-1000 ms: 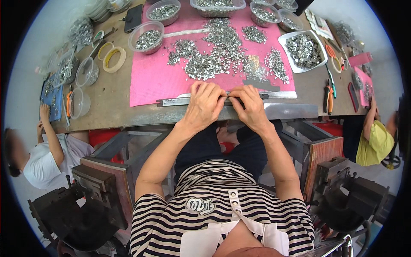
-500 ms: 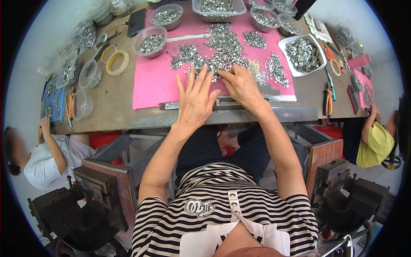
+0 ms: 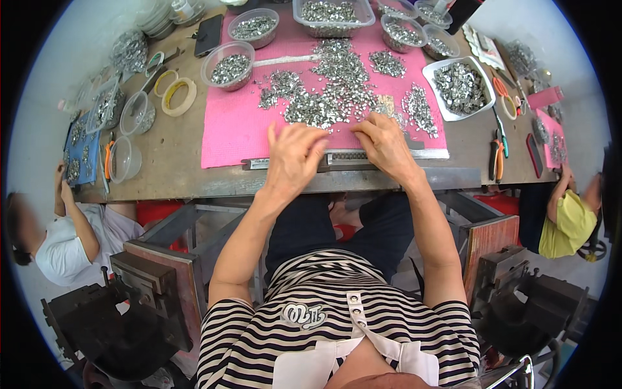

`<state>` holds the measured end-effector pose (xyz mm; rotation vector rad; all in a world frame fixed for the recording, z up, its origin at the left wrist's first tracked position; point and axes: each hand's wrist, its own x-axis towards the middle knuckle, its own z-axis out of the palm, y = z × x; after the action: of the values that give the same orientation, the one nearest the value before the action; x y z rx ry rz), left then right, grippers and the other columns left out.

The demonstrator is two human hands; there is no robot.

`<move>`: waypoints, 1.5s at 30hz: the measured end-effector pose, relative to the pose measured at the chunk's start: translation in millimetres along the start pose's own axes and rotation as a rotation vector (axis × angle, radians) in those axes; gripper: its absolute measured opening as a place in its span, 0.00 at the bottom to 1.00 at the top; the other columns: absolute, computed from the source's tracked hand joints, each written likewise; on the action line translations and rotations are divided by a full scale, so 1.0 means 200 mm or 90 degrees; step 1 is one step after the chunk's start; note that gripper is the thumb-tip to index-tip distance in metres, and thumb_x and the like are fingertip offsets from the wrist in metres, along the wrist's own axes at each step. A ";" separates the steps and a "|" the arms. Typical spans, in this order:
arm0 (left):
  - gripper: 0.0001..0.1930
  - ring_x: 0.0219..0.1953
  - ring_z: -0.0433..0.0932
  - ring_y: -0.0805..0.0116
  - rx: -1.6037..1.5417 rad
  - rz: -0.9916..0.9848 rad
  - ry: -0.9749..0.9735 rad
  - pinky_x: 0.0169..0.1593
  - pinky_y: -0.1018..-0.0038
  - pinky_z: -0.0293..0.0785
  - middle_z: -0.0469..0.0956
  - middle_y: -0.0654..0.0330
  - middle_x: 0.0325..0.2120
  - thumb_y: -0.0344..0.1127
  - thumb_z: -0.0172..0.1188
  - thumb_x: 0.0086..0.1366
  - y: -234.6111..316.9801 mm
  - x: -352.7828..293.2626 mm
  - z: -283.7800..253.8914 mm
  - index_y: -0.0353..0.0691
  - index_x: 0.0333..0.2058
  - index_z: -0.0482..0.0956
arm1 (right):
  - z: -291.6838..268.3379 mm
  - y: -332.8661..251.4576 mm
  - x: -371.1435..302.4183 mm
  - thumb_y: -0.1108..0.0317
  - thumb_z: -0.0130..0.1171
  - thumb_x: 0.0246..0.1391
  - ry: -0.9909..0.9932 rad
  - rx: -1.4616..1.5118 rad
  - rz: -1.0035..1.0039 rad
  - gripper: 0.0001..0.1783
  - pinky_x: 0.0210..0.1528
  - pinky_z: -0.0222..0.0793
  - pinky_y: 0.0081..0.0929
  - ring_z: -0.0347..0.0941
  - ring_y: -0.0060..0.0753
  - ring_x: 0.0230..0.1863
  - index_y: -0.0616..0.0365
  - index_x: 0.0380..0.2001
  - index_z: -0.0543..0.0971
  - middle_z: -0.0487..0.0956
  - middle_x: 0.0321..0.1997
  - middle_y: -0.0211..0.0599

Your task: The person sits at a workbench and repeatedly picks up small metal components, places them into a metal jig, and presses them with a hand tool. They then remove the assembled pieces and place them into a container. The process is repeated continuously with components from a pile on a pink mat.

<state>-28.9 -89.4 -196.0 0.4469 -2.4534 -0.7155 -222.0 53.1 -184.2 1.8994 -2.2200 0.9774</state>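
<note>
- Metal bar [image 3: 353, 157]: a narrow, dark, grooved length lying along the near edge of the pink mat [image 3: 223, 146]; its long axis runs left to right, roughly parallel to the front of the bench [image 3: 165, 172].
- Key relation: the bar passes on the person's side of the fingertips, its exposed middle lying between the wrists; neither hand is plainly nearer.
- Left hand [image 3: 295, 152]: fingers bent, thumb close to the index finger; whether anything is held cannot be told.
- Right hand [image 3: 387, 148]: fingertips drawn together as in a pinch; any small piece between them cannot be made out.
- Beyond the fingertips: a spread of small metal pieces [image 3: 324, 107].
- Obstruction: the left hand hides part of the bar.
- Surroundings: white dish [image 3: 463, 114] and pliers [image 3: 499, 159] at right; tape roll [image 3: 192, 97] at left.
</note>
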 end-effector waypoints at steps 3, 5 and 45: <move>0.04 0.41 0.75 0.62 0.040 -0.006 0.077 0.59 0.55 0.59 0.80 0.65 0.31 0.33 0.68 0.63 -0.02 0.06 -0.01 0.45 0.37 0.86 | 0.06 -0.02 0.04 0.73 0.65 0.57 -0.002 0.025 0.001 0.05 0.43 0.67 0.41 0.74 0.46 0.37 0.57 0.38 0.85 0.75 0.33 0.39; 0.04 0.41 0.75 0.62 0.041 -0.013 0.042 0.59 0.54 0.58 0.79 0.65 0.31 0.34 0.68 0.62 -0.03 0.08 -0.01 0.46 0.37 0.85 | 0.10 -0.03 0.06 0.71 0.65 0.57 -0.014 0.030 0.023 0.05 0.45 0.66 0.42 0.75 0.46 0.40 0.56 0.38 0.85 0.76 0.34 0.39; 0.05 0.42 0.76 0.62 0.128 0.126 -0.036 0.61 0.52 0.58 0.80 0.64 0.32 0.35 0.69 0.63 -0.08 0.14 -0.01 0.45 0.37 0.84 | 0.10 -0.03 0.04 0.71 0.65 0.58 0.007 -0.015 0.001 0.04 0.44 0.62 0.39 0.73 0.42 0.37 0.55 0.37 0.83 0.75 0.32 0.36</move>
<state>-47.7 -115.2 -193.4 0.2559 -2.5887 -0.4079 -212.0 35.4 -193.6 1.8780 -2.2167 0.9548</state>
